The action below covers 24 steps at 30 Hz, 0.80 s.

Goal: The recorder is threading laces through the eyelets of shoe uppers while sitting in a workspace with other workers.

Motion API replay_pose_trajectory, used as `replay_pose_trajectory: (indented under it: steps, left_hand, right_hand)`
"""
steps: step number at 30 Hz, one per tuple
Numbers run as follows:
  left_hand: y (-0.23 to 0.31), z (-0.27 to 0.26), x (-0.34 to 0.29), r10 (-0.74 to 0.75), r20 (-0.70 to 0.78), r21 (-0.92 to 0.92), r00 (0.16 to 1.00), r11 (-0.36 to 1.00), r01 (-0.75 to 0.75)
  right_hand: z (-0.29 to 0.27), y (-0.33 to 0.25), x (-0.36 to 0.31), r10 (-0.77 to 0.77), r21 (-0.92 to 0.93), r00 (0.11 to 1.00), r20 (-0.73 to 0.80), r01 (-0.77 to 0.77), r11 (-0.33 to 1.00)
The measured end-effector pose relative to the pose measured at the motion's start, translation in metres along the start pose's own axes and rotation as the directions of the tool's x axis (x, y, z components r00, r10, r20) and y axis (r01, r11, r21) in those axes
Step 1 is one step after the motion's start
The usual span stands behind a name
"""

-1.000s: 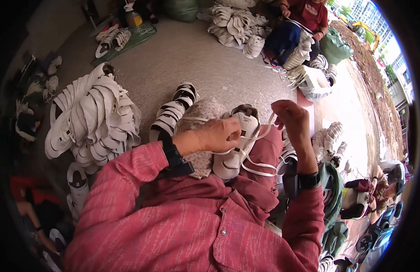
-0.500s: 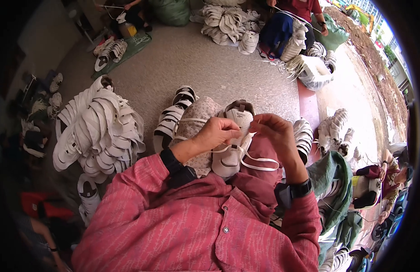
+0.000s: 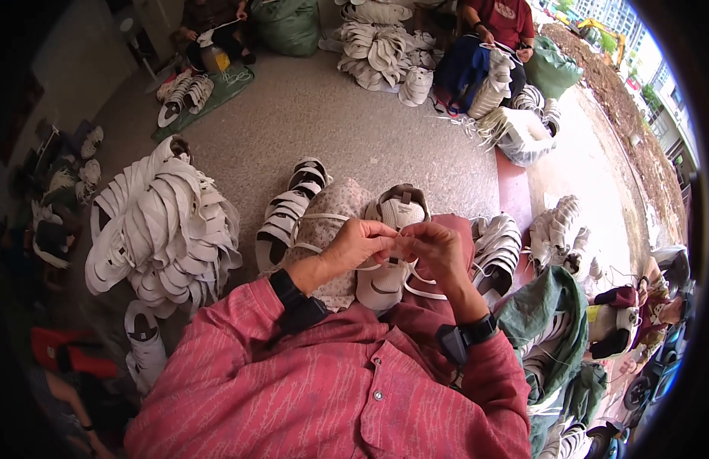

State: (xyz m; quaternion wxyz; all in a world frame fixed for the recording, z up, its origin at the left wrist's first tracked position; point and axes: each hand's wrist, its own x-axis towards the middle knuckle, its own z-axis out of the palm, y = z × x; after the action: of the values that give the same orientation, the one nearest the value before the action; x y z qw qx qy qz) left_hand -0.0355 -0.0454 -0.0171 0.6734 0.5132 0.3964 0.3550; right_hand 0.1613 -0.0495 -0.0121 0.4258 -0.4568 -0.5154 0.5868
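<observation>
A white shoe upper (image 3: 381,288) with a brown collar lies along my lap, its toe toward me. Above its middle, my left hand (image 3: 360,246) and my right hand (image 3: 436,251) meet fingertip to fingertip. Both are closed in a pinch on a white shoelace, though the fingers hide most of the pinched part. A loop of the shoelace (image 3: 425,294) hangs beside the upper under my right hand. White strips also cross the flowered cloth (image 3: 324,200) on my left knee. The eyelets are partly covered by my hands.
A large heap of white uppers (image 3: 167,222) stands at left, with a row of uppers (image 3: 289,206) beside my knee. More uppers (image 3: 496,252) and a green sack (image 3: 553,314) lie at right. Across the floor, people sit near a blue bag (image 3: 463,73) and a lace-filled plastic bag (image 3: 526,138).
My right hand has come left and down, so its fingertips now meet those of my left hand over the upper. The shoelace loop at right has become smaller.
</observation>
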Motion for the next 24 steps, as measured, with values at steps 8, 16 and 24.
replay_pose_trajectory:
  steps: [8, 16, 24]
  left_hand:
    - [-0.009, -0.003, 0.003, 0.020, 0.057, 0.057, 0.998, 0.998, -0.024]
    - [-0.006, 0.013, -0.017, 0.492, -0.081, 0.491, 0.867, 0.776, -0.395]
    - [-0.026, 0.010, -0.047, 0.376, 0.699, 0.584, 0.609, 0.192, -0.789]
  right_hand:
    - [0.007, -0.003, 0.002, 0.009, 0.009, 1.000, -0.004, -0.009, 1.000]
    - [0.014, -0.014, 0.000, 0.033, 0.053, 0.994, -0.106, -0.028, 0.998]
    - [0.020, -0.019, 0.003, 0.209, 0.257, 0.970, 0.122, -0.234, 0.938]
